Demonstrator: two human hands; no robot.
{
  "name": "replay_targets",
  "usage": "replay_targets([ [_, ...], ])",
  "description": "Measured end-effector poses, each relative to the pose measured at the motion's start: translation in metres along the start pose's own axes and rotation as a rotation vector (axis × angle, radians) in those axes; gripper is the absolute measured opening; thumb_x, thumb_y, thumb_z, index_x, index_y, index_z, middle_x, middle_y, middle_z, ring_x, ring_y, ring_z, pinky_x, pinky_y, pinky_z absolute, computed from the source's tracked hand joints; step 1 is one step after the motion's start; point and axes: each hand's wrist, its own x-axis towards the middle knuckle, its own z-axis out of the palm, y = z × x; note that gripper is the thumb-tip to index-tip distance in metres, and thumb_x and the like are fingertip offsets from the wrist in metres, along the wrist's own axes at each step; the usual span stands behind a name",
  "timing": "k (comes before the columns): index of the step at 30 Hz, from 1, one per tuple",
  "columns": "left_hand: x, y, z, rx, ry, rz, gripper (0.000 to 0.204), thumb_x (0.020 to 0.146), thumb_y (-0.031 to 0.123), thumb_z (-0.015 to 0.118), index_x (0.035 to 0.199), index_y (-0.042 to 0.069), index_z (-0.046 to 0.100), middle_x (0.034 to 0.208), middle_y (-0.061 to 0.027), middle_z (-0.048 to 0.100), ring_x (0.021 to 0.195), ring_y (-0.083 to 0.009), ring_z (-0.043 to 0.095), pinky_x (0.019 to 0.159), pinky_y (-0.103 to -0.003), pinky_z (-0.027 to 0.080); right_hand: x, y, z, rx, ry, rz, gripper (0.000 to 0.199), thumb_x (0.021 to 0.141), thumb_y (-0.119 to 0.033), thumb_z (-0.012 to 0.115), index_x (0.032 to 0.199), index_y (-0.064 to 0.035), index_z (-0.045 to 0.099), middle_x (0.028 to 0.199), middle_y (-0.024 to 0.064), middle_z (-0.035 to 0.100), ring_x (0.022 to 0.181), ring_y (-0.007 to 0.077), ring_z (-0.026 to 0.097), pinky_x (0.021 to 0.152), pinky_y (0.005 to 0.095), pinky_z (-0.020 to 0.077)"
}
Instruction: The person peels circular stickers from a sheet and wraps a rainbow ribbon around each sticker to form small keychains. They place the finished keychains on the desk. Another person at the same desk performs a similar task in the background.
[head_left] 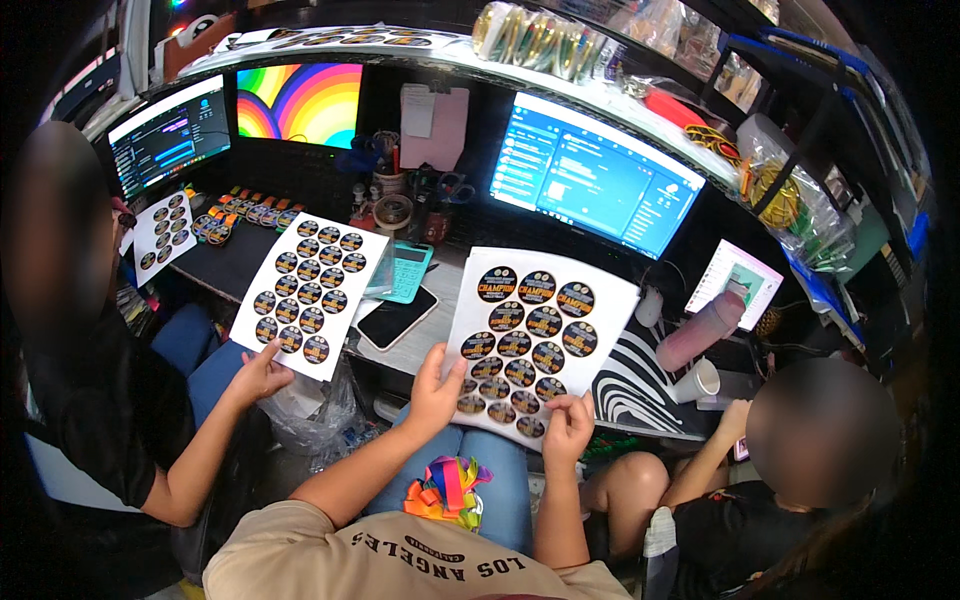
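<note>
A stack of white sticker sheets (608, 300), printed with rows of round black labels, is held up in front of me. My left hand (436, 392) grips its left edge, thumb on the front. At the lower right edge, my right hand (568, 428) pinches the paper with bent fingers. A bundle of bright multicoloured ribbons (450, 492) lies on my lap below the sheets. To the left, a co-worker's hand (262, 376) holds a similar sheet of round labels (312, 290).
A phone (398, 318), a turquoise calculator (404, 272) and a tape roll (392, 212) are on the desk. Right of the sheets are a pink bottle (700, 328) and white cup (696, 382). Monitors (597, 178) stand behind. People sit close on both sides.
</note>
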Motion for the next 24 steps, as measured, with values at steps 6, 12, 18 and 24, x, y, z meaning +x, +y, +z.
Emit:
replay_targets([
  [6,0.007,0.033,0.001,-0.031,-0.036,0.272,0.028,0.098,0.011,0.052,0.124,0.0,0.048,0.116,-0.007,0.057,0.107,-0.0134,0.053,0.093,-0.027,0.041,0.021,-0.015,-0.009,-0.006,0.077,-0.099,0.022,0.073,0.014,0.047,0.077,-0.0006,0.062,0.077,0.0094,0.058,0.075,0.0206,0.053,0.068,0.0279,0.0414],
  [12,0.007,0.019,-0.002,0.014,-0.035,0.226,0.031,0.098,0.007,0.05,0.128,0.0,0.046,0.119,-0.0081,0.056,0.11,-0.0145,0.053,0.096,-0.029,0.04,0.012,0.001,-0.003,0.098,0.025,0.005,0.023,0.073,0.012,0.045,0.078,-0.0016,0.063,0.084,0.0106,0.057,0.081,0.0217,0.055,0.073,0.0291,0.043],
  [18,0.008,0.002,-0.001,-0.004,-0.038,0.208,0.037,0.099,0.009,0.048,0.134,-0.002,0.041,0.125,-0.0098,0.053,0.114,-0.0171,0.05,0.101,-0.03,0.035,0.011,0.008,-0.01,0.07,0.032,0.01,0.021,0.077,0.01,0.046,0.079,-0.0022,0.063,0.088,0.0085,0.055,0.079,0.0194,0.054,0.071,0.0278,0.0424],
  [24,0.009,0.01,0.002,0.007,-0.059,0.142,0.035,0.099,0.011,0.049,0.132,-0.002,0.042,0.125,-0.0108,0.053,0.114,-0.017,0.05,0.101,-0.031,0.035,0.017,0.0,-0.012,0.124,0.018,0.062,0.022,0.078,0.011,0.046,0.08,-0.0023,0.063,0.088,0.009,0.054,0.077,0.0181,0.052,0.071,0.0267,0.042],
])
